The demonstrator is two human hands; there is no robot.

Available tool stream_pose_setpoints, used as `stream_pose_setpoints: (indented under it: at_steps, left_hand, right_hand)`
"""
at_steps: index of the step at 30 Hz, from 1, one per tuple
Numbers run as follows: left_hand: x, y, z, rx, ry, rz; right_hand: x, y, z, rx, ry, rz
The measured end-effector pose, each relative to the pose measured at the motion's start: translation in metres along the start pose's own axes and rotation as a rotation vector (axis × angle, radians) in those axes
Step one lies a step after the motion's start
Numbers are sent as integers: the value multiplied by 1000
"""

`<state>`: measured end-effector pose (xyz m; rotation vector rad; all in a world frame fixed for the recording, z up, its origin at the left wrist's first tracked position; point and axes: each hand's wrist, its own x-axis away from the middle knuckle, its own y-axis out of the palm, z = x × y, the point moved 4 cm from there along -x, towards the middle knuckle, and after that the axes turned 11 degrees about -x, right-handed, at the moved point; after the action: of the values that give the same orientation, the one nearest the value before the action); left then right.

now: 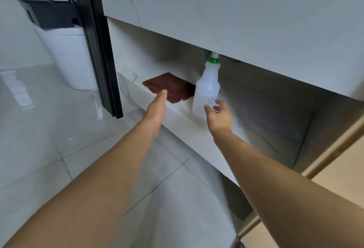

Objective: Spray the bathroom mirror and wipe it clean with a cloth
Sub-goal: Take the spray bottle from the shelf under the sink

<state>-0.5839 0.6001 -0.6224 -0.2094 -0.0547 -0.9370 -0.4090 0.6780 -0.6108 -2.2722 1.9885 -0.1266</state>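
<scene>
A person's left hand (157, 108), fingers straight, reached over the folded reddish-brown cloth (169, 87) on a white under-vanity shelf (183, 114), while the right hand (219, 116), fingers spread open, hovered just before the translucent green-collared plastic spray bottle (206, 88) standing beside the cloth.

Low cabinet front (236, 21) overhangs the shelf (177, 114), hiding the spray bottle (206, 88) top.
</scene>
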Motion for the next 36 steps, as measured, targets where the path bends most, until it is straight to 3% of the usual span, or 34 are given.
stream_pose_setpoints:
  at_steps: [6,19,36]
  left_hand:
    - [-21,22,6,24,29,-57]
    - [-34,22,9,75,64,-81]
    - [0,4,12,31,58,-58]
  right_hand:
    - [-42,6,-6,105,-63,108]
    - [-82,34,-21,66,-64,88]
    - [-41,24,-23,77,-149,-22]
